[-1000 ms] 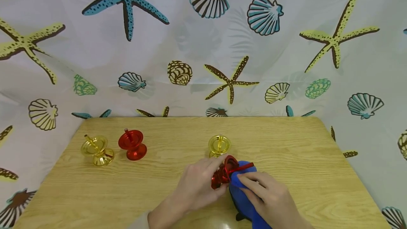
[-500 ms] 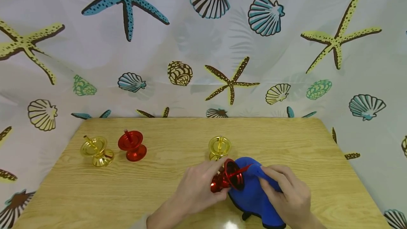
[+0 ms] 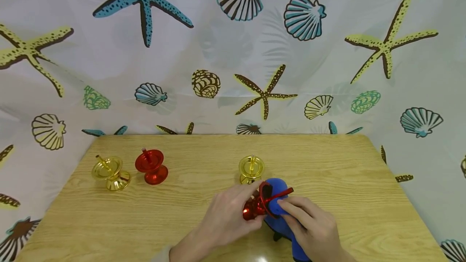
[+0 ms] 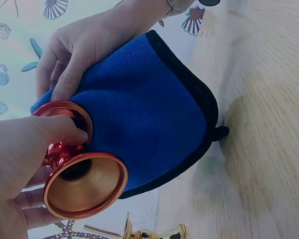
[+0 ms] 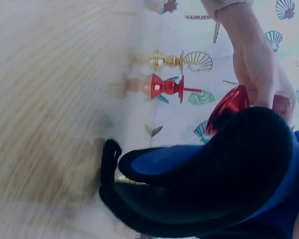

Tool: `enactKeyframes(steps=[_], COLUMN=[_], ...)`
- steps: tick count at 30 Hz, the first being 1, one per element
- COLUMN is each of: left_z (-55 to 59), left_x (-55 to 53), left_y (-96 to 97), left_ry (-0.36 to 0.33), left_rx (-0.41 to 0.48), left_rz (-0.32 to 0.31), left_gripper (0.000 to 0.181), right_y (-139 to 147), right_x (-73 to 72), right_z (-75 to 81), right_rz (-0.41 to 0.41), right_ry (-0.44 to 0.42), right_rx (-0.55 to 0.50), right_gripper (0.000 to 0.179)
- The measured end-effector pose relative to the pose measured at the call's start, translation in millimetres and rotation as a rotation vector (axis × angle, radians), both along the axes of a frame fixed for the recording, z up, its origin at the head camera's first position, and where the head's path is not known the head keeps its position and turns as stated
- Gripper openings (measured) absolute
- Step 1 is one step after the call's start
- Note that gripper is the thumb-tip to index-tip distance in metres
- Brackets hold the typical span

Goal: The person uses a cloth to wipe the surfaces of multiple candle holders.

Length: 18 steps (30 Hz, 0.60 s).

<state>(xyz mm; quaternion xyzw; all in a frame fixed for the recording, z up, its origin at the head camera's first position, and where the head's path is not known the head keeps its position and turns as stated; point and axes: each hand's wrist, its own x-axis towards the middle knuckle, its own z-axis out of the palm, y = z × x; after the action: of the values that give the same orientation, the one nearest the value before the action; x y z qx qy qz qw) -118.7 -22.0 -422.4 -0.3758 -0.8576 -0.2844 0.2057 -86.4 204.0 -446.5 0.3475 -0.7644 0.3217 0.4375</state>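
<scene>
Table (image 3: 200, 157) bore 2 gold candleholders (image 3: 251, 167) and 1 standing red candleholder (image 3: 154, 171); above it, the left hand (image 3: 227, 211) gripped 1 tilted red candleholder (image 3: 251, 210), the right hand (image 3: 314, 225) pinching 1 blue cloth (image 4: 134, 109) against that.

At the rig's far end I log: table (image 3: 196, 161), before a backdrop (image 3: 174, 55). On its left side: first candleholder (image 3: 118, 181); to its right, second candleholder (image 3: 152, 167). Right of centre: third candleholder (image 3: 251, 167), just behind the left hand (image 3: 229, 209). In that hand: fourth candleholder (image 3: 255, 207), tilted. To its right: cloth (image 3: 280, 223), in the right hand (image 3: 314, 221).
</scene>
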Motion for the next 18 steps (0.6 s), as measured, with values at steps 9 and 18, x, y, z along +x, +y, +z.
enactKeyframes(steps=[9,18], left_z=[0.5,-0.9], left_x=[2.1,4.7], left_y=[2.5,2.6], left_ry=[0.202,0.174], left_rx=[-0.179,-0.198], left_rz=[0.073,0.067], left_gripper=[0.074,0.074], right_y=[-7,-14], right_x=[6.7,9.0], right_z=[15.2,36.2], right_rz=[-0.036,-0.041], right_ry=[-0.167,-0.325], right_rx=[0.05,0.024], right_gripper=[0.035,0.034])
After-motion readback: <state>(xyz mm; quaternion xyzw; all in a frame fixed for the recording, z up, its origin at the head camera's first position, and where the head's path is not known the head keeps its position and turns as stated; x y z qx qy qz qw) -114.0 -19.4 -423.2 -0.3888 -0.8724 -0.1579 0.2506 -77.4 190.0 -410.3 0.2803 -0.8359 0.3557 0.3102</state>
